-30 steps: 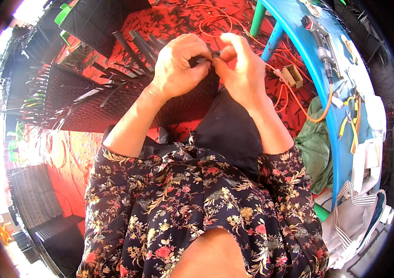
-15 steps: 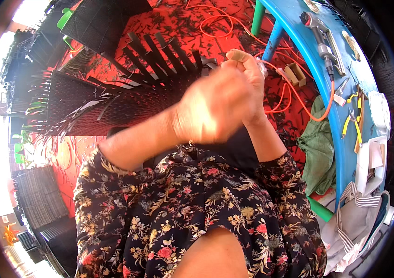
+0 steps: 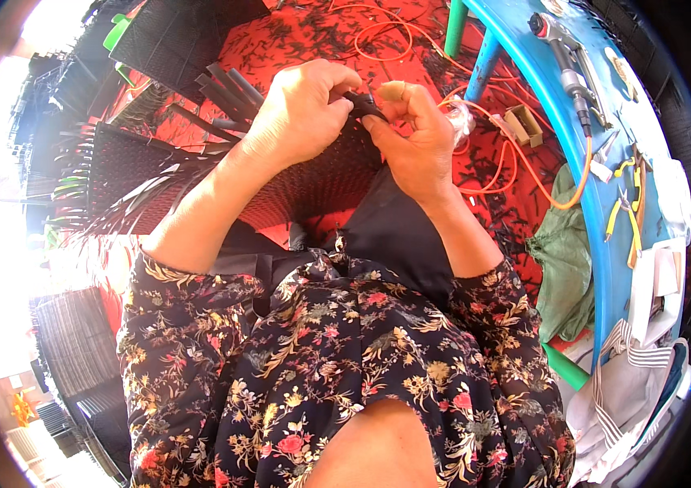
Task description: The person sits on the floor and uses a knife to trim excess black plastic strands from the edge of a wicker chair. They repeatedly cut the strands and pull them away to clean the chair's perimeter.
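Close-plaited and black, the weave [image 3: 325, 183] sprouts loose strips [image 3: 223, 96] along its edge; left hand [image 3: 305, 110] and right hand [image 3: 419, 138] pinch it between fingers [image 3: 337, 76].

A blue counter [image 3: 612, 281] carries a grey handheld power tool [image 3: 567, 61], yellow-handled pliers [image 3: 635, 226] and a white tray [image 3: 642, 289]. Dark scraps [image 3: 280, 37] litter the red floor [image 3: 331, 220], where an orange hose [image 3: 484, 192] loops near a small open cardboard box [image 3: 524, 126].
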Tool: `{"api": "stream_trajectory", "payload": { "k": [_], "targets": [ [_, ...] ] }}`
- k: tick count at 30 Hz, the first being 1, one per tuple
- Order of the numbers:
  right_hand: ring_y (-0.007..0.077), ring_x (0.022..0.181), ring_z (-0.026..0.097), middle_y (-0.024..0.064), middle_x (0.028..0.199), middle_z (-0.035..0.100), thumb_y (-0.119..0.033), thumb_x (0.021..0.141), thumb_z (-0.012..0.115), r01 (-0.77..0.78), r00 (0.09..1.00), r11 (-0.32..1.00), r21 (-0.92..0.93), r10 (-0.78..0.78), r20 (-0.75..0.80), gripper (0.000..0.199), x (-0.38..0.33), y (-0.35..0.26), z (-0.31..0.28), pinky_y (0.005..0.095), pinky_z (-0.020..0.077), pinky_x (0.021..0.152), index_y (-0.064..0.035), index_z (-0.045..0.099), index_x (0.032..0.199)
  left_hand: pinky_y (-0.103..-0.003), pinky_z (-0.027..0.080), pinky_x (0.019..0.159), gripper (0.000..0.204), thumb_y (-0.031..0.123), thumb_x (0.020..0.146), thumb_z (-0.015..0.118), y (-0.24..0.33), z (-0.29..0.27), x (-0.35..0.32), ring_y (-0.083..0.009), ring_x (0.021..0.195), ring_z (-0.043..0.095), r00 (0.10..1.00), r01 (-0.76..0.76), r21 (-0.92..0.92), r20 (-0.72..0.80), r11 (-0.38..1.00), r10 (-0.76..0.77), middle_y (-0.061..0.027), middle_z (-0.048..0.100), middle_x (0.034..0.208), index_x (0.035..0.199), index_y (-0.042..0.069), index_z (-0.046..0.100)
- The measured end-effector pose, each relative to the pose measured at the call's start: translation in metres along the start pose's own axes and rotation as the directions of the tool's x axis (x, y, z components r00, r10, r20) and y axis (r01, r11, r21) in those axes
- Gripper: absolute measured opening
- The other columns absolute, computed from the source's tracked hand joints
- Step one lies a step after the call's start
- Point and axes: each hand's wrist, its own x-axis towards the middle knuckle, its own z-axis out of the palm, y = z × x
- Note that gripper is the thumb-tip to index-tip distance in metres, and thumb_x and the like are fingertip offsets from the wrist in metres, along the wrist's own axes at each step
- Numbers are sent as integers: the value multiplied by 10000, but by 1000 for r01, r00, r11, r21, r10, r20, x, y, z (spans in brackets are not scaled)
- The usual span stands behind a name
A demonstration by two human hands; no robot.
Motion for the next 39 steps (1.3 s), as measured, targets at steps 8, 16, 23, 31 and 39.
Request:
{"api": "stream_trajectory", "payload": {
  "k": [8, 16, 23, 31, 39],
  "targets": [
    [162, 612, 551, 60, 691, 554, 7, 656, 668, 25, 999, 997, -72, -23, 26, 231, 4, -6, 1, 283, 450, 567, -24, 579, 868, -297, 506, 659, 379, -30, 715, 589, 2, 0, -1, -217, 708, 630, 976, -200, 190, -42, 961, 211, -131, 597, 876, 1088, -2, 527],
    [196, 625, 548, 56, 704, 553, 20, 633, 653, 242, 970, 963, -115, -239, 40, 217, 4, -5, -3, 300, 444, 610, -49, 581, 827, -333, 513, 624, 464, -36, 691, 590, 4, -1, -3, -272, 709, 623, 940, -330, 211, -12, 920, 340, -154, 577, 902, 1134, 6, 459],
    [161, 662, 575, 52, 711, 574, 14, 669, 658, 76, 997, 995, -59, -74, 40, 255, 2, -8, -5, 276, 455, 648, -50, 586, 906, -356, 512, 603, 468, -9, 697, 588, 5, 0, 1, -302, 697, 619, 953, -303, 304, 76, 903, 294, -137, 599, 809, 1142, 14, 443],
    [90, 744, 573, 36, 799, 584, 50, 722, 645, -97, 995, 981, 169, 99, -3, 256, -9, 1, -2, 233, 459, 692, -11, 565, 957, -370, 497, 578, 470, -9, 703, 572, -2, 3, 6, -300, 659, 621, 940, -341, 249, 57, 907, 337, -114, 612, 715, 1154, 24, 443],
    [94, 778, 545, 26, 858, 552, 67, 775, 576, -163, 966, 754, 636, 253, -52, 219, -18, 0, -8, 225, 455, 687, 2, 537, 980, -335, 488, 601, 423, 9, 720, 564, 0, 1, 21, -275, 669, 617, 934, -354, 124, 85, 927, 346, -126, 610, 749, 1134, 21, 478]
  ]
}}
